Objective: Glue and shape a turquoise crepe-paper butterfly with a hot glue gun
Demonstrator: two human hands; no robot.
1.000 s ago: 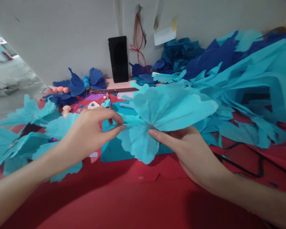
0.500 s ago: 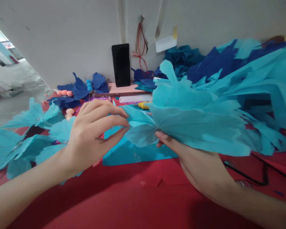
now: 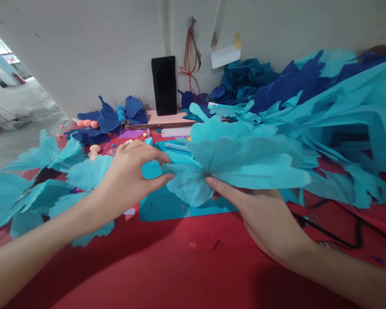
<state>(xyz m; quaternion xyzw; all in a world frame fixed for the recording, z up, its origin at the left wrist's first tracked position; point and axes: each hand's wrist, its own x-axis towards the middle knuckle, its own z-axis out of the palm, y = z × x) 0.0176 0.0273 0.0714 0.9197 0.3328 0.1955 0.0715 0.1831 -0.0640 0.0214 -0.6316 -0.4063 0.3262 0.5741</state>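
Observation:
A light blue paper flower with broad crinkled petals is held just above the red table. My right hand supports it from below, thumb at the gathered centre, fingers hidden under the petals. My left hand pinches the edge of the small left petal between thumb and fingertips. A flat teal sheet lies on the table beneath the flower.
Light blue paper leaves lie at the left. A heap of light and dark blue paper fills the right. A dark blue flower with pompoms, a black phone against the wall and a black cable are nearby.
The flower was lifted and tipped up half a second ago, and has now come back down flatter. My left hand dropped slightly, still pinching the left petal.

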